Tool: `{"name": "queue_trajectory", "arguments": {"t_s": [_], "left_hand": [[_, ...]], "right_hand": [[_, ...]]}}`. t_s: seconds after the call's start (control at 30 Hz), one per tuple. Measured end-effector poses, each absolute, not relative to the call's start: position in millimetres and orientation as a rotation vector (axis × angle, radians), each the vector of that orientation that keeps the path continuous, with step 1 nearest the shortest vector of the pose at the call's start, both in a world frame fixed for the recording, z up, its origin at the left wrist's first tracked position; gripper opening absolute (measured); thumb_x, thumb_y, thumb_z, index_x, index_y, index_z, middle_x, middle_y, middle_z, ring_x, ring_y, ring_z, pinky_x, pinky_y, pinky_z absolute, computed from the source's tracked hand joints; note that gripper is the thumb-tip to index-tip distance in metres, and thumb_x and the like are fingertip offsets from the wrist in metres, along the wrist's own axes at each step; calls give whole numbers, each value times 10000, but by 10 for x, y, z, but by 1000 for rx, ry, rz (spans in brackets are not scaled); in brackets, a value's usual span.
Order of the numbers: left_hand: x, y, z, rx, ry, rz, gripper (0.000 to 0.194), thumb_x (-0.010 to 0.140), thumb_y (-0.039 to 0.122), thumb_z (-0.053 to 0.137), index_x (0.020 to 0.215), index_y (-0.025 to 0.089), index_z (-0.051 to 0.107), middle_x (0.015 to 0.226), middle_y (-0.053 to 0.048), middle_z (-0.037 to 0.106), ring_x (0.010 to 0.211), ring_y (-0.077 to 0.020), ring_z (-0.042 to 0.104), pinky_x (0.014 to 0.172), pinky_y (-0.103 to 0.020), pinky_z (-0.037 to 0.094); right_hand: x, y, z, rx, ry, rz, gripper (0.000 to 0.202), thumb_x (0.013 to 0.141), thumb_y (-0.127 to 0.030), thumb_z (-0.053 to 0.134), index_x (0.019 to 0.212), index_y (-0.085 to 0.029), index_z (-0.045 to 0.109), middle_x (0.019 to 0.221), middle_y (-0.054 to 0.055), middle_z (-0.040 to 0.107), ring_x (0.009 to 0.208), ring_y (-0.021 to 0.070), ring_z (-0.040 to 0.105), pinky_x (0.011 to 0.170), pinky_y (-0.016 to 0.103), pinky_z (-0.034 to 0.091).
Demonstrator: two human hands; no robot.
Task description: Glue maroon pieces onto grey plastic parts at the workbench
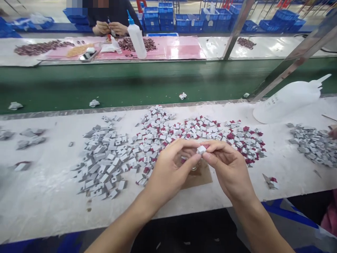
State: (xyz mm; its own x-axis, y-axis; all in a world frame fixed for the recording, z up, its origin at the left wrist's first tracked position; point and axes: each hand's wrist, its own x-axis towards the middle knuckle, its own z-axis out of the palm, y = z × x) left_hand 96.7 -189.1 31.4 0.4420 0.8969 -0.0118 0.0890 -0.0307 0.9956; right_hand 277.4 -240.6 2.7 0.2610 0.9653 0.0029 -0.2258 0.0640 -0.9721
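Between my two hands is a small light-grey plastic piece [201,149], pinched above the table. My left hand [172,165] grips its left side between thumb and fingers. On the other side, my right hand [229,165] has thumb and fingertips closed on it, with a bit of dark red showing at the fingertips. Beneath them lies a brown square [202,175] with a small round clear object [194,168] on it, partly hidden. Behind my hands spreads a heap of grey pieces with dark red parts [195,128]. Plain grey pieces [105,165] are heaped to the left.
A white squeeze bottle [289,100] lies tilted at the right, near a metal post [284,70]. Another grey heap [313,146] is at the far right beside a person's hand [333,133]. Beyond the green belt [118,80], a co-worker's hands [110,28] hold small parts.
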Motion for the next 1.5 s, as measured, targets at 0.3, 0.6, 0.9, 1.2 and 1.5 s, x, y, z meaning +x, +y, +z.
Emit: {"name": "queue_trajectory", "arguments": {"t_s": [0.3,0.6,0.9,1.2,1.5], "left_hand": [[645,-2549,101,1403,905,771,161,1094,195,769,1193,281,862,1146,-43,802,1084,-202,778,984,-343,634],[710,-2872,-156,1369,968,1064,247,1049,77,771,1154,301,787,1074,13,744,1031,-140,735,944,-233,613],[667,-2848,-184,1258,901,1017,164,1092,150,780,1155,298,809,1097,2,754,1030,-131,753,944,-207,637],[801,-2994,-254,1577,1078,1258,204,1047,61,791,1073,252,725,1015,15,725,957,-125,744,890,-223,625],[415,-3027,-312,1832,1208,1113,272,1082,42,708,1251,256,703,1076,-2,766,957,-149,755,895,-277,640]], "right_hand": [[2891,-3038,45,-1365,-1260,1190,282,950,-337,981,1214,-409,915,1176,34,882,1021,226,862,894,263,754],[2591,-3114,-34,-1248,-887,1319,197,950,-300,990,1120,-367,915,1074,3,902,955,165,889,877,186,726],[2608,-3114,-56,-1227,-906,1309,221,945,-266,990,1136,-352,920,1065,-2,878,959,144,867,897,173,709],[2439,-3234,-97,-1250,-901,1263,308,950,-314,992,1241,-345,896,1163,31,905,1005,195,886,926,253,743],[2775,-3410,-286,-1583,-1166,958,184,1015,-396,906,1192,-347,902,1095,29,873,937,214,844,846,286,727]]}}
